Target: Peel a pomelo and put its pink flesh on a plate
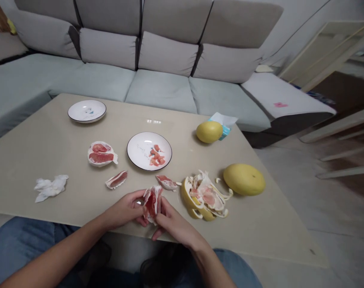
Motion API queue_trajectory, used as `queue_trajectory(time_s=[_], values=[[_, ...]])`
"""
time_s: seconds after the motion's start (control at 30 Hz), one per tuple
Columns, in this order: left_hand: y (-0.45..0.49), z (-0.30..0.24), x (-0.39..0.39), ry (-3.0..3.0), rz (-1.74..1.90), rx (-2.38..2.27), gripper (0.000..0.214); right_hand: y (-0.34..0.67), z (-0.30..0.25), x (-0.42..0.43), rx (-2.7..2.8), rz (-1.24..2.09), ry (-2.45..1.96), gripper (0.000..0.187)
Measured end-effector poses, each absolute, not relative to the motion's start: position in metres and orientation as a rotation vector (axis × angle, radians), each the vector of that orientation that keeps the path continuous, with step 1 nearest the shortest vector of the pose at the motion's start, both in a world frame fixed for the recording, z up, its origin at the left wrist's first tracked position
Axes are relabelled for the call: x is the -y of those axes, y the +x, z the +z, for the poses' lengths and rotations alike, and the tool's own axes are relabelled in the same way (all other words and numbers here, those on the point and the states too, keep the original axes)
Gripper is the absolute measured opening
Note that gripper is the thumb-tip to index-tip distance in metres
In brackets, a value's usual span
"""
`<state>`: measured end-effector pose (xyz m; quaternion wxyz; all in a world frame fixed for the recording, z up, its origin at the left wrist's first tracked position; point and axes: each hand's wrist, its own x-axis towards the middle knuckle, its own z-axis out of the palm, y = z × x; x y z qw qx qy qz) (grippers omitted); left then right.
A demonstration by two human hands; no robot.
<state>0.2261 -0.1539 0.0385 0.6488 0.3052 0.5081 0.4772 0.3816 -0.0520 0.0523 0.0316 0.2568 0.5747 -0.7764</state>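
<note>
Between my two hands, above the near edge of the table, is a red pomelo segment [152, 203] with its white membrane spread apart. My left hand [128, 209] grips its left side, fingers closed. On its right side my right hand [172, 221] pinches the membrane with thumb and fingers. Just beyond lie two loose pomelo segments, one on the left [117, 180] and one on the right [166, 183]. A white plate [136, 149] holds several pieces of peeled red flesh. Left of it rests a larger peeled pomelo chunk [101, 154].
Right of my hands sits a heap of pomelo peel [204, 196]. Two whole yellow pomelos, a near one [244, 179] and a far one [209, 132], stand by a tissue pack [225, 129]. Crumpled tissue [51, 188] and another plate [80, 117] lie left. A sofa [160, 88] stands behind the table.
</note>
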Motion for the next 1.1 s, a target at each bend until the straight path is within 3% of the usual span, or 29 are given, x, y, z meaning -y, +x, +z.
queue_trajectory(time_s=[0.2,0.47,0.83,1.1], values=[[0.244,0.029,0.161,0.655,1.209,-1.304,0.08,0.378,0.051,0.055,-1.787,-2.404,0.82,0.051],[0.235,0.043,0.165,0.762,1.128,-1.299,0.066,0.382,0.048,0.061,-1.966,-2.357,0.86,0.042],[0.21,0.05,0.169,0.903,1.026,-1.054,0.045,0.386,0.045,0.059,-1.754,-2.54,0.7,0.041],[0.196,0.043,0.173,0.845,0.887,-0.849,0.045,0.392,0.04,0.053,-1.465,-2.576,0.521,0.061]])
